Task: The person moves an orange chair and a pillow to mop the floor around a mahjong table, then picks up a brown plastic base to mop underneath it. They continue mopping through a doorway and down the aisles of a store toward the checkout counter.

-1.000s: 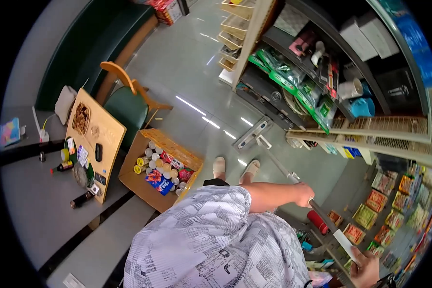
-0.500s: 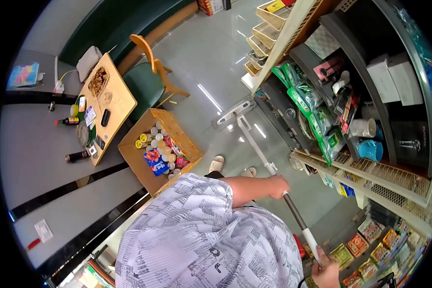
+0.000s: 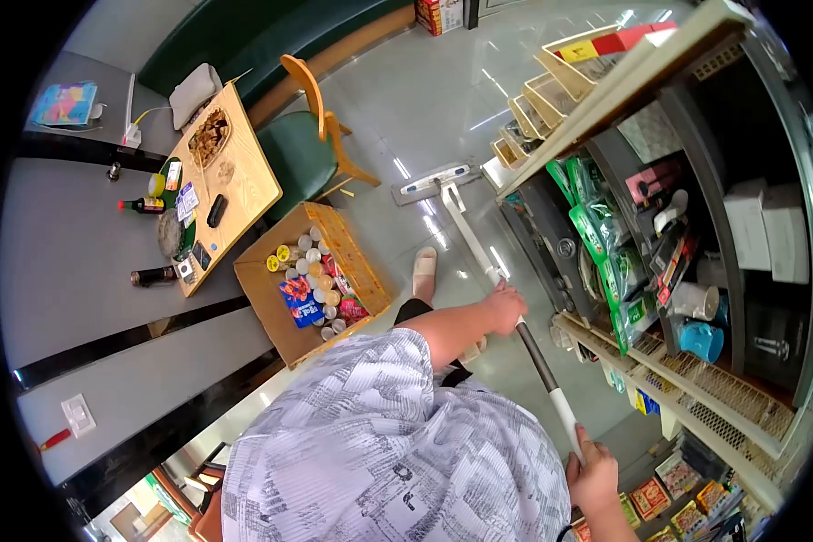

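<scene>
A flat-headed mop (image 3: 465, 226) reaches from near my body out across the grey floor. My left hand (image 3: 504, 305) is wrapped round the middle of its pole. Closer to me, at the lower right, my right hand (image 3: 593, 470) grips the white upper end of the pole. The mop head (image 3: 435, 183) lies flat on the floor, between the green chair and the shelf unit.
An open cardboard box (image 3: 275, 330) of jars and packets stands left of my feet. Beyond it are a green chair (image 3: 294, 154) and a wooden table (image 3: 248, 185). Stocked shelves (image 3: 696, 379) line the right side.
The view has shifted, and the mop head shows slightly farther up. One foot has stepped forward. Both hands still hold the pole and appear further left.
</scene>
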`<move>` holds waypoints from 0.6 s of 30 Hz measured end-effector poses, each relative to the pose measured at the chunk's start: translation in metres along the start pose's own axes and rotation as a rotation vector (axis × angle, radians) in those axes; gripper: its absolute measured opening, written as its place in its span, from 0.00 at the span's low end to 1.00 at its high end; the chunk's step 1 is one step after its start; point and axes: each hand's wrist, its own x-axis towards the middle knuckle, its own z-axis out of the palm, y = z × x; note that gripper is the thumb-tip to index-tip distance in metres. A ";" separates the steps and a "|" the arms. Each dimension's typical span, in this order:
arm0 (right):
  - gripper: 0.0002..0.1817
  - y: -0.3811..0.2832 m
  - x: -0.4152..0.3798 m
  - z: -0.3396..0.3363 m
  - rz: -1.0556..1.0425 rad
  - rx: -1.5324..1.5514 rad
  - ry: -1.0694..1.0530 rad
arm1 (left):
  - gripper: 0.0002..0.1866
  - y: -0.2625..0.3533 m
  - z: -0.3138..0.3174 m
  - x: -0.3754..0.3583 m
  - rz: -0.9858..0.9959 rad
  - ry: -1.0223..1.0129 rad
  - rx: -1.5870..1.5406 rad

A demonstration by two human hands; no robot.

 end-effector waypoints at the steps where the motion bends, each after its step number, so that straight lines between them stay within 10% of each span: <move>1: 0.35 -0.007 0.012 -0.004 -0.007 0.019 0.009 | 0.19 -0.008 -0.011 0.000 -0.011 0.004 -0.006; 13: 0.32 -0.117 0.126 -0.090 -0.032 0.036 -0.079 | 0.29 -0.096 -0.145 -0.008 -0.130 -0.113 -0.274; 18: 0.31 -0.163 0.155 -0.085 0.103 0.299 -0.078 | 0.29 -0.115 -0.158 -0.047 -0.241 0.383 -0.457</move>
